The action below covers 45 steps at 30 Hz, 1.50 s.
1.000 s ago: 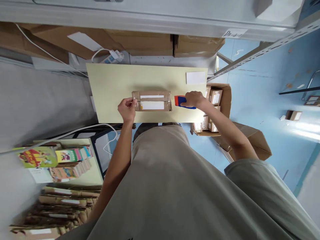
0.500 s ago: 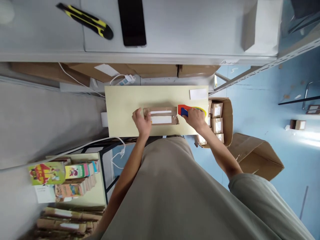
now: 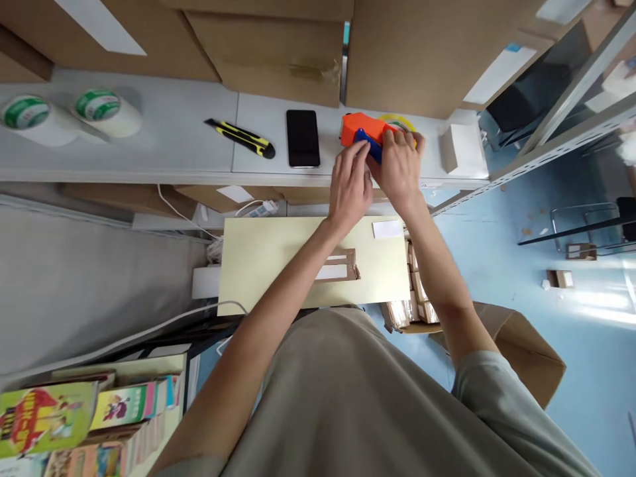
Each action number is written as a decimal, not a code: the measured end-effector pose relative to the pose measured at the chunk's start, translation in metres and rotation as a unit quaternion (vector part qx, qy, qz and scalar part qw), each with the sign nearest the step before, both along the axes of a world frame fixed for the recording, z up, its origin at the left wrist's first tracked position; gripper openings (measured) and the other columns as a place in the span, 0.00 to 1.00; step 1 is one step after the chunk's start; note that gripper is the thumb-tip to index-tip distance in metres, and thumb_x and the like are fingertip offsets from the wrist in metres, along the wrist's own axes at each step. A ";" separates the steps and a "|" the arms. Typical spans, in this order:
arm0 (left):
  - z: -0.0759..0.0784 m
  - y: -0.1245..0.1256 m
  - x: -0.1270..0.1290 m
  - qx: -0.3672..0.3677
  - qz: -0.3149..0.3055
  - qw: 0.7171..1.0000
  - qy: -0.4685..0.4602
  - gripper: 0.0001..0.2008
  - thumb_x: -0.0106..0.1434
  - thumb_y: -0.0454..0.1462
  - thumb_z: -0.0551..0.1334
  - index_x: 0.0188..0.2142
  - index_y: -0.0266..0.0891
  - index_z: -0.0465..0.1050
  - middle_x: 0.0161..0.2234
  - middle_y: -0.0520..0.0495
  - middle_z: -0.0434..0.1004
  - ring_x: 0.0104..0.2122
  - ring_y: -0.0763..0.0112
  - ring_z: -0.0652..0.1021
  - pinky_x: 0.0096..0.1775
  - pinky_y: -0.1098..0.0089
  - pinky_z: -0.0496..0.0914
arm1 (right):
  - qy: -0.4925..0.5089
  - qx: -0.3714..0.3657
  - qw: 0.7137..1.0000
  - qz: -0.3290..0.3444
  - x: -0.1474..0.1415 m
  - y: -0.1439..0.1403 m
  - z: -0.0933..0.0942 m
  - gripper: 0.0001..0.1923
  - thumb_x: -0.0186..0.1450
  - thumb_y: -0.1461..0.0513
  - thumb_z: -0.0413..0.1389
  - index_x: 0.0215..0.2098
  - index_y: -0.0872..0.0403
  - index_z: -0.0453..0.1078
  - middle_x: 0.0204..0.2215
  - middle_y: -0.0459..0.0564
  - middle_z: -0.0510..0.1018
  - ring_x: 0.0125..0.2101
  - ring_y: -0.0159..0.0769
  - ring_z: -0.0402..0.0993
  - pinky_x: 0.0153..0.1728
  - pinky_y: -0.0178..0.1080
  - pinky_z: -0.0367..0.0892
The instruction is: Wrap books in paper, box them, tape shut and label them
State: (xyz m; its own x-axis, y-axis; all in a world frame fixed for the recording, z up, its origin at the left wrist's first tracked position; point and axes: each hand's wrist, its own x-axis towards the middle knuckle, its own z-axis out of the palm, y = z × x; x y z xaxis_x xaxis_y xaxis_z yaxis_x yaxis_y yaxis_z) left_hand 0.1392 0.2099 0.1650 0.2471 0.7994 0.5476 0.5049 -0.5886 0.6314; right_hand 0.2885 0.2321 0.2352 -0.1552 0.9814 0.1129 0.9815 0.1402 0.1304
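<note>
Nearest you, the taped cardboard parcel point(image 3: 338, 266) lies alone on the pale yellow bench point(image 3: 263, 265). Farther off, on the grey shelf point(image 3: 173, 146), your right hand point(image 3: 400, 165) is clenched around the orange tape dispenser point(image 3: 362, 130), with your left hand point(image 3: 350, 189) fingering its blue handle. Beside it lie a black phone point(image 3: 303, 138), a yellow utility knife point(image 3: 241, 137) and two tape rolls point(image 3: 104, 109).

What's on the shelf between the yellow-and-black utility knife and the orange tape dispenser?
A black phone lies flat between the utility knife and the tape dispenser, seen in the head view.
</note>
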 end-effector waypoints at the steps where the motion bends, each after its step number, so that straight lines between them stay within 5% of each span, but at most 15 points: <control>1: -0.002 0.014 0.004 -0.006 0.004 1.000 0.012 0.27 0.89 0.41 0.43 0.82 0.49 0.54 0.84 0.40 0.57 0.85 0.59 0.57 0.83 0.47 0.56 | 0.003 0.006 1.000 -0.004 -0.001 0.016 -0.004 0.37 0.85 0.49 0.35 0.77 0.63 0.65 0.64 0.74 0.77 0.67 0.71 0.70 0.70 0.73 0.58; 6: -0.020 0.051 0.010 -0.070 0.007 0.997 0.037 0.28 0.87 0.37 0.46 0.81 0.36 0.55 0.85 0.31 0.52 0.85 0.60 0.54 0.84 0.50 0.48 | 0.012 -0.008 0.999 -0.033 -0.012 0.056 -0.025 0.37 0.86 0.50 0.34 0.74 0.68 0.66 0.62 0.75 0.77 0.66 0.65 0.71 0.71 0.73 0.57; 11: -0.035 0.045 -0.011 -0.034 -0.004 0.999 -0.017 0.30 0.85 0.44 0.56 0.82 0.44 0.56 0.81 0.35 0.61 0.83 0.49 0.60 0.84 0.42 0.53 | -0.002 -0.014 0.998 -0.064 -0.038 0.043 -0.005 0.43 0.85 0.45 0.33 0.76 0.71 0.64 0.69 0.80 0.72 0.70 0.67 0.65 0.74 0.71 0.51; 13: -0.037 0.037 -0.024 -0.031 0.011 0.999 -0.037 0.31 0.85 0.45 0.56 0.82 0.49 0.53 0.81 0.37 0.61 0.84 0.49 0.59 0.84 0.42 0.54 | -0.001 -0.013 0.999 -0.041 -0.055 0.042 0.010 0.45 0.83 0.41 0.31 0.77 0.64 0.68 0.70 0.74 0.75 0.73 0.66 0.57 0.76 0.68 0.46; 17: -0.033 0.022 -0.054 -0.021 0.072 0.995 -0.060 0.32 0.86 0.45 0.53 0.84 0.52 0.47 0.83 0.38 0.56 0.85 0.51 0.56 0.84 0.42 0.52 | 0.034 -0.055 0.995 0.080 -0.094 0.061 0.019 0.45 0.81 0.37 0.31 0.73 0.48 0.76 0.56 0.61 0.90 0.79 0.60 0.39 0.77 0.62 0.37; 19: -0.030 0.017 -0.070 -0.023 0.092 0.994 -0.051 0.34 0.86 0.47 0.56 0.85 0.55 0.46 0.84 0.39 0.52 0.85 0.47 0.53 0.83 0.39 0.53 | 0.052 -0.078 0.987 0.127 -0.110 0.076 0.013 0.40 0.83 0.46 0.32 0.79 0.57 0.68 0.63 0.61 0.87 0.81 0.52 0.39 0.78 0.58 0.35; 22: -0.031 0.010 -0.094 -0.029 0.105 0.994 -0.029 0.37 0.84 0.48 0.61 0.85 0.57 0.49 0.84 0.41 0.52 0.85 0.43 0.52 0.82 0.36 0.55 | 0.046 -0.119 0.980 0.150 -0.124 0.092 -0.001 0.34 0.84 0.65 0.37 0.82 0.75 0.51 0.80 0.69 0.68 0.82 0.41 0.46 0.81 0.49 0.34; 25: -0.046 -0.007 -0.118 -0.050 0.134 0.989 -0.037 0.34 0.84 0.47 0.60 0.84 0.55 0.52 0.83 0.40 0.57 0.84 0.46 0.56 0.82 0.41 0.57 | 0.072 -0.104 0.981 0.144 -0.123 0.088 -0.016 0.31 0.82 0.72 0.38 0.81 0.78 0.49 0.82 0.75 0.61 0.83 0.41 0.51 0.83 0.47 0.37; 28: -0.079 -0.047 -0.144 -0.124 0.185 0.973 -0.064 0.31 0.83 0.44 0.58 0.81 0.47 0.59 0.79 0.34 0.64 0.81 0.47 0.64 0.81 0.44 0.60 | 0.175 -0.023 0.974 0.141 -0.104 0.047 -0.043 0.31 0.85 0.70 0.33 0.82 0.69 0.53 0.81 0.70 0.64 0.83 0.44 0.55 0.82 0.52 0.51; 30: -0.105 -0.087 -0.160 -0.217 0.217 0.951 -0.042 0.28 0.82 0.42 0.58 0.77 0.39 0.65 0.74 0.29 0.72 0.77 0.47 0.71 0.78 0.46 0.64 | 0.252 0.010 0.958 0.134 -0.088 -0.009 -0.075 0.30 0.87 0.62 0.33 0.81 0.62 0.57 0.77 0.68 0.71 0.80 0.48 0.63 0.79 0.56 0.62; 32: -0.126 -0.130 -0.171 -0.356 0.224 0.907 0.012 0.24 0.81 0.41 0.60 0.72 0.34 0.70 0.70 0.26 0.78 0.71 0.45 0.79 0.73 0.49 0.71 | 0.304 0.018 0.951 0.055 -0.074 -0.081 -0.116 0.32 0.88 0.54 0.34 0.82 0.61 0.54 0.76 0.72 0.71 0.78 0.55 0.68 0.75 0.63 0.68; 34: -0.139 -0.168 -0.172 -0.471 0.189 0.857 0.085 0.20 0.81 0.44 0.61 0.64 0.35 0.77 0.61 0.27 0.85 0.63 0.43 0.85 0.65 0.52 0.77 | 0.318 -0.029 0.947 -0.035 -0.067 -0.153 -0.158 0.40 0.86 0.46 0.39 0.82 0.69 0.51 0.76 0.82 0.69 0.76 0.64 0.69 0.73 0.66 0.71; 37: -0.143 -0.200 -0.161 -0.523 0.152 0.823 0.161 0.18 0.82 0.47 0.62 0.61 0.38 0.78 0.53 0.32 0.90 0.55 0.45 0.89 0.55 0.59 0.79 | 0.331 -0.166 0.918 -0.142 -0.070 -0.230 -0.206 0.44 0.84 0.44 0.43 0.80 0.73 0.52 0.70 0.87 0.74 0.69 0.70 0.78 0.63 0.66 0.78; 41: -0.145 -0.200 -0.145 -0.505 0.171 0.820 0.210 0.24 0.81 0.51 0.63 0.62 0.35 0.78 0.50 0.29 0.90 0.51 0.42 0.89 0.48 0.61 0.76 | 0.371 -0.187 0.884 -0.215 -0.074 -0.254 -0.235 0.43 0.80 0.39 0.47 0.77 0.63 0.62 0.63 0.77 0.82 0.58 0.64 0.85 0.55 0.57 0.81; 45: -0.156 -0.189 -0.152 -0.485 0.170 0.841 0.170 0.16 0.82 0.43 0.59 0.52 0.39 0.84 0.45 0.35 0.91 0.44 0.51 0.87 0.43 0.65 0.71 | 0.454 -0.179 0.842 -0.230 -0.055 -0.244 -0.245 0.44 0.79 0.34 0.47 0.69 0.61 0.75 0.42 0.59 0.88 0.41 0.50 0.82 0.43 0.44 0.77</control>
